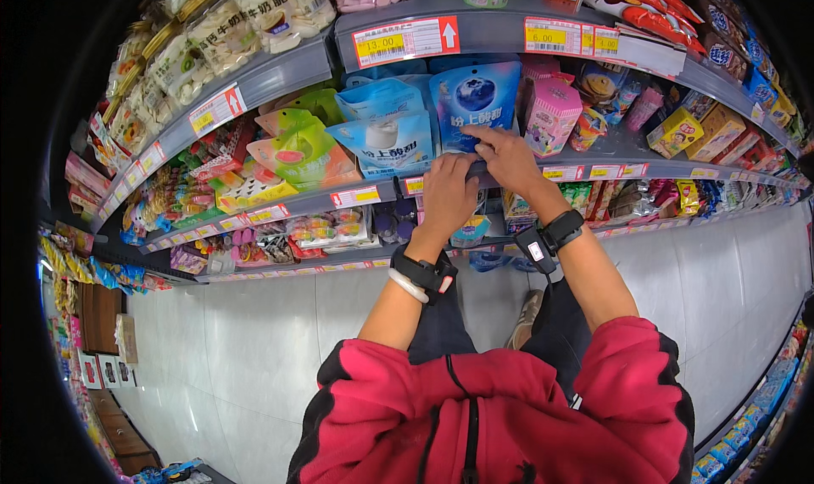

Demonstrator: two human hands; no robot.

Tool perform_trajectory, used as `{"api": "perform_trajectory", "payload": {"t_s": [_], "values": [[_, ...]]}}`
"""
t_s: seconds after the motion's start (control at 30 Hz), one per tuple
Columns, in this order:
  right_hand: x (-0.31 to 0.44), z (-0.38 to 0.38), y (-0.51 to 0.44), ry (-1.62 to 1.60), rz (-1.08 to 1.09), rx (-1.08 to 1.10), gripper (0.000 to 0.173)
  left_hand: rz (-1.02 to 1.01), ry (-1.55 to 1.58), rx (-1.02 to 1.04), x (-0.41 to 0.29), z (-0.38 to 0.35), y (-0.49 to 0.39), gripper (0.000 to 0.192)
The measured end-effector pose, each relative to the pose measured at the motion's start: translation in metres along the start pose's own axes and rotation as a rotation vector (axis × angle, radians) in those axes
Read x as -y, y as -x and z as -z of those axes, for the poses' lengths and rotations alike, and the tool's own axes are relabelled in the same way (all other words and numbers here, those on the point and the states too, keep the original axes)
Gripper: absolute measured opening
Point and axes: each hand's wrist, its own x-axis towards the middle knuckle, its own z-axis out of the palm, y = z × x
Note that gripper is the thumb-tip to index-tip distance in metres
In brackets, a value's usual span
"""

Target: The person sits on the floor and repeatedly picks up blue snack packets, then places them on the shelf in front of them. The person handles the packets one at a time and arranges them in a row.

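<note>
A dark blue snack pouch with a blueberry picture stands upright on the middle shelf, at the front of its row. My right hand reaches over the pouch's lower right part, the index fingertip against its face and the thumb side towards my other hand. At the pouch's foot, by the shelf edge, is my left hand, palm down with bent fingers. Whether its fingertips touch the pouch or only the shelf edge is hard to tell. Light blue pouches stand just to the left. Neither hand has anything lifted.
Pink hexagonal boxes stand right of the blueberry pouch. Green pouches lean further left. An upper shelf edge with price tags overhangs the row. Below are a lower shelf with small packets and a tiled floor.
</note>
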Motion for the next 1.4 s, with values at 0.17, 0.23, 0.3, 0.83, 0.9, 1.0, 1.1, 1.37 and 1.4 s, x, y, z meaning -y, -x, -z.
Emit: {"api": "perform_trajectory", "payload": {"t_s": [0.17,0.23,0.3,0.83,0.9,1.0,1.1,1.37,1.4], "values": [[0.005,0.005,0.011,-0.010,0.061,-0.034,0.034,0.011,-0.018,0.020,0.000,0.000,0.000,0.039],[0.009,0.011,0.014,0.031,0.003,0.016,0.032,0.008,-0.011,0.013,0.000,0.000,-0.001,0.040],[0.014,0.018,0.019,0.044,0.088,-0.066,0.029,-0.020,0.000,-0.016,0.002,-0.001,-0.002,0.040],[-0.145,0.018,0.212,0.104,-0.347,0.675,0.029,-0.074,-0.083,0.022,0.010,-0.007,0.005,0.047],[-0.176,0.007,0.220,0.162,-0.335,0.767,0.029,-0.073,-0.089,0.032,0.010,-0.007,0.004,0.048],[-0.215,-0.032,0.214,0.324,-0.203,1.113,0.031,-0.054,-0.073,0.052,0.008,-0.005,0.004,0.048],[-0.231,-0.070,0.224,0.430,-0.398,1.268,0.031,-0.038,-0.075,0.075,0.006,-0.003,0.003,0.048],[-0.236,-0.092,0.258,0.334,-0.591,1.259,0.040,-0.044,-0.088,0.093,0.001,-0.001,0.001,0.047],[-0.235,-0.095,0.263,0.349,-0.651,1.145,0.038,-0.048,-0.084,0.084,0.001,-0.001,0.001,0.048]]}}
